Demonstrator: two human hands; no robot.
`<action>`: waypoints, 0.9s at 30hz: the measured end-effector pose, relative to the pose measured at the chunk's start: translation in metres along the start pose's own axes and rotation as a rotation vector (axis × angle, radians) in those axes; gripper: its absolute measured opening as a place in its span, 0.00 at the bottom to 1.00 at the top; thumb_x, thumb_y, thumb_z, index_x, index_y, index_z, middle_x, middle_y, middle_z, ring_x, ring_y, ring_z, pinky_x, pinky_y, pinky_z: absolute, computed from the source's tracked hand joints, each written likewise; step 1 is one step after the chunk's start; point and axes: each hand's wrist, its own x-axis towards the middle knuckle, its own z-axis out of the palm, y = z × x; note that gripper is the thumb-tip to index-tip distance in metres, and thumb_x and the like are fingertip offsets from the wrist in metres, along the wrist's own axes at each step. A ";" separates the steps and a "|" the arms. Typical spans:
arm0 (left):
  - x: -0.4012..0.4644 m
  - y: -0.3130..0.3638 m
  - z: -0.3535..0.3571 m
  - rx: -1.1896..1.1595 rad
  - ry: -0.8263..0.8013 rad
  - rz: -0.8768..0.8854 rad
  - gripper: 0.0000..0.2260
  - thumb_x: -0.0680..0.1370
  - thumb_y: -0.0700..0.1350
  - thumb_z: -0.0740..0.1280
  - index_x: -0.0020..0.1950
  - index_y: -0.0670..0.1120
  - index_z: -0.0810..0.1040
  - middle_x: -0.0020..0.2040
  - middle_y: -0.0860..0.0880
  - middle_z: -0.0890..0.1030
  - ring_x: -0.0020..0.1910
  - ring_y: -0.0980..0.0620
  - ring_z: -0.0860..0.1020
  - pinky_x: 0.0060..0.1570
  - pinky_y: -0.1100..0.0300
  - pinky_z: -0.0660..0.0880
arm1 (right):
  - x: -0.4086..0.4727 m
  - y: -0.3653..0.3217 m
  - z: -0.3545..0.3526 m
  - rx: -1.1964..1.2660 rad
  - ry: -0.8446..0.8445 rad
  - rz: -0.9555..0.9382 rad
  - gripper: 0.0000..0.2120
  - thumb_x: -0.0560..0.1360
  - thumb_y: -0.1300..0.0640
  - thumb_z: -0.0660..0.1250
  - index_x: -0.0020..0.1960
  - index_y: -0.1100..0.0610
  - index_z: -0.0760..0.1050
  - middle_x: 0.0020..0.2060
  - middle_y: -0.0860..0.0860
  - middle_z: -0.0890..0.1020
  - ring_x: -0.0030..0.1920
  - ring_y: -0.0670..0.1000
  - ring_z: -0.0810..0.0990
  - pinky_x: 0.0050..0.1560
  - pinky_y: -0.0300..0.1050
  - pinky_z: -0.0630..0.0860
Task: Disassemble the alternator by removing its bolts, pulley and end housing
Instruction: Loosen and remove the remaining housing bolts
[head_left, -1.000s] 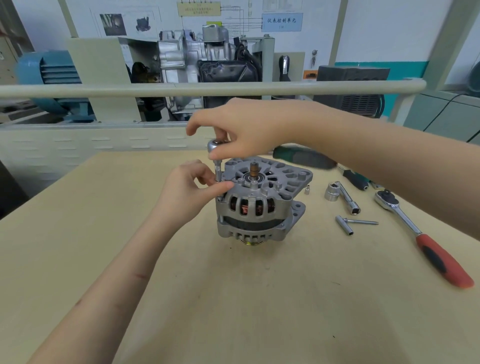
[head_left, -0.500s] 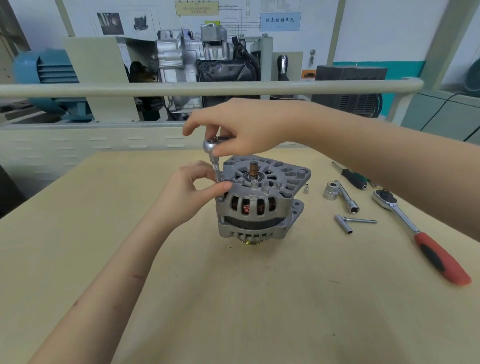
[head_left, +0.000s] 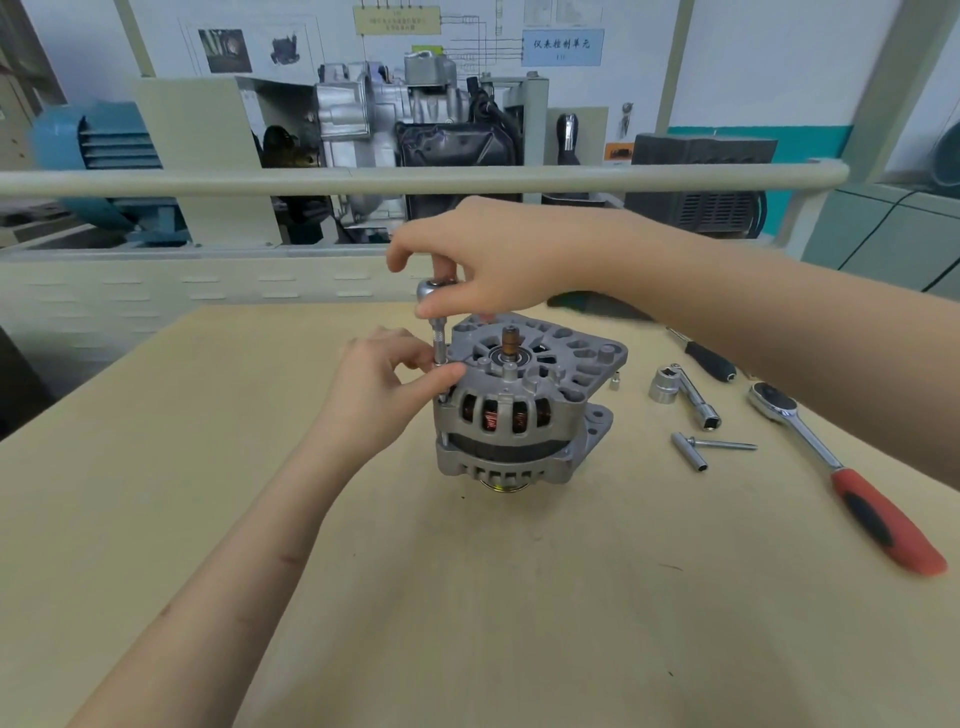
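Head view: alternator (head_left: 524, 405) is stood upright at frame centre on the table (head_left: 467, 597), shaft end up, pulley side down. A ratchet (head_left: 435, 290) with a slim socket extension (head_left: 440, 345) is set vertically on a bolt at the alternator's upper left edge. Ratchet head is gripped by the right hand (head_left: 483, 254), fingers curled round it from above; its dark handle is seen blurred behind the right forearm. Extension is pinched low down by the left hand (head_left: 384, 384), thumb and fingertips closed on it, thumb touching the housing rim.

Right of centre, laid on the table: a large socket on an extension bar (head_left: 685, 392), a small socket beside a loose bolt (head_left: 714, 447), a small bit (head_left: 615, 382) just beside the alternator, a black-handled tool (head_left: 709, 358). A second ratchet with red grip (head_left: 841, 473) is laid at right, well apart from the alternator.

Upper frame: a rail (head_left: 415, 179) is run across, an engine display (head_left: 395, 135) behind it.
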 end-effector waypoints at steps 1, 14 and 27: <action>-0.001 0.001 0.002 0.026 0.039 0.005 0.12 0.71 0.44 0.72 0.30 0.48 0.72 0.31 0.57 0.71 0.37 0.60 0.69 0.41 0.66 0.63 | 0.001 -0.001 0.000 -0.004 0.005 -0.003 0.19 0.76 0.49 0.62 0.65 0.52 0.67 0.41 0.47 0.80 0.36 0.42 0.78 0.35 0.26 0.67; -0.002 -0.004 0.005 -0.058 0.104 -0.014 0.10 0.70 0.44 0.73 0.32 0.50 0.74 0.35 0.55 0.75 0.38 0.68 0.71 0.39 0.76 0.64 | -0.001 0.001 -0.001 0.033 -0.024 -0.009 0.19 0.77 0.51 0.62 0.67 0.49 0.65 0.47 0.48 0.79 0.30 0.37 0.78 0.37 0.29 0.72; 0.003 0.001 -0.004 0.035 0.050 0.020 0.07 0.71 0.49 0.71 0.39 0.46 0.79 0.39 0.60 0.78 0.46 0.71 0.72 0.55 0.57 0.65 | -0.002 0.003 -0.012 0.041 -0.002 -0.023 0.20 0.77 0.53 0.63 0.67 0.50 0.66 0.50 0.46 0.77 0.33 0.34 0.77 0.39 0.23 0.69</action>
